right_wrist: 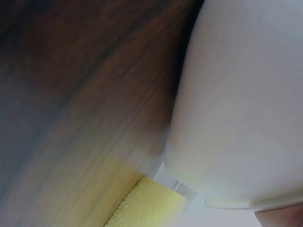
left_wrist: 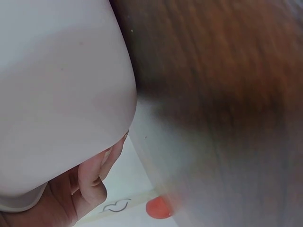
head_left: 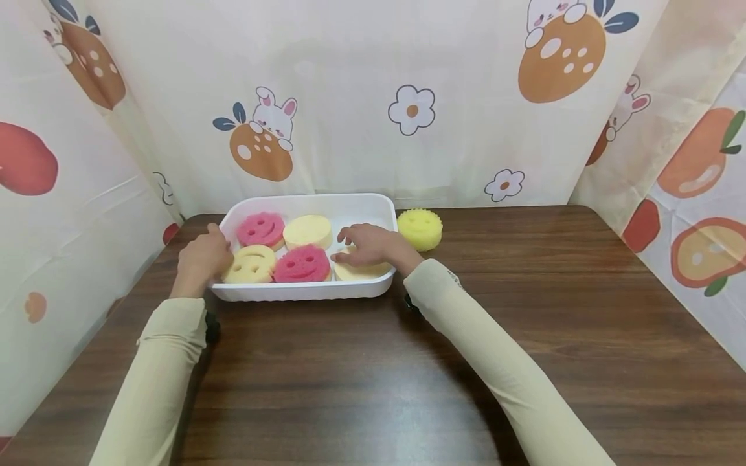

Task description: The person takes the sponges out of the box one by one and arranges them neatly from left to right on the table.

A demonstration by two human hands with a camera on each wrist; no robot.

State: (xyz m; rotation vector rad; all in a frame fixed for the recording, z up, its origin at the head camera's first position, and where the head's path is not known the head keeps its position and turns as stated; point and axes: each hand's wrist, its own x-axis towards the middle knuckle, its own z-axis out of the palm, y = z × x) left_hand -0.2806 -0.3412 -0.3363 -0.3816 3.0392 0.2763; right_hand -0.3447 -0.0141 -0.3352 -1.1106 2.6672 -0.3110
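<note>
While the white tray [head_left: 303,291] sits on the dark wooden table [head_left: 373,362] near its far edge, it is flanked by both hands. The left hand [head_left: 201,259] is laid against the tray's left end, its fingers curled round the rim there, a hold that looks suited to keeping the tray from sliding. The right hand [head_left: 373,247] is reached over the right part of the tray, its fingers spread and lightly bent, their tips resting on a pale yellow sponge [head_left: 358,270] in the near right corner; whether that sponge is pinched or only touched cannot be told.

5 round sponges are seen inside the tray, packed in 2 rows so that they touch one another: a pink smiley sponge [head_left: 260,230] and a plain yellow sponge [head_left: 307,231] at the back, a yellow smiley sponge [head_left: 252,264] and a second pink sponge [head_left: 303,263] at the front, with the pale one under the right hand. The back right slot is left bare. A bright yellow sponge [head_left: 419,228] is set on the table just beside the tray's right end, outside it.

Only the head view gives the layout, the count and both hands. In the left wrist view the tray's outer wall [left_wrist: 61,94] is shown close up and blurred, with fingers [left_wrist: 92,177] tucked against its lower edge and the table grain beside it. In the right wrist view the tray's rounded outer corner [right_wrist: 236,104] and a patch of yellow sponge foam [right_wrist: 147,203] beyond it are shown, but the right hand's fingers are not.
</note>
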